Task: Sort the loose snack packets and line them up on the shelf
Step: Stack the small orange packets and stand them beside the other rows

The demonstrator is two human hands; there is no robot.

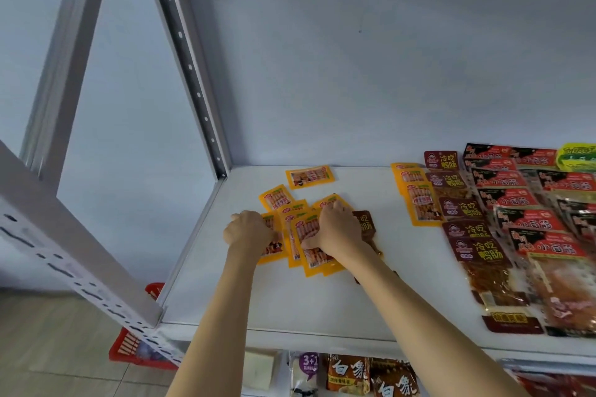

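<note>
Both hands work at the middle of the frame, on a loose heap of yellow snack packets [304, 235] lying on the white shelf [290, 300]. The left hand [250, 229] sits at the heap's left edge with its fingers curled down onto a yellow packet there, pinching its edge. The right hand [337, 229] lies over the heap's right side, fingers bent over the top packets and the thumb pressed across the front one, so it grips them. Partly under the right hand and wrist lies a single brown packet [364, 224], touching the heap. Two more yellow packets lie apart from the heap: one flat near the back wall [309, 176], slightly tilted, and one [276, 197] just above the heap's upper left. At the right of the frame the sorted goods lie in overlapping columns running from the back of the shelf toward the front: a short column of yellow packets [419, 200], beside it a column of brown packets [464, 219], then red-and-black packets [522, 200] reaching the right edge. A green packet [577, 156] shows at the far upper right of that group. A grey slotted upright [190, 64] rises at the shelf's left rear corner. Below the shelf, at the bottom of the frame, more packaged food [348, 374] sits on a lower level, and a red basket [135, 348] stands on the floor at lower left.
</note>
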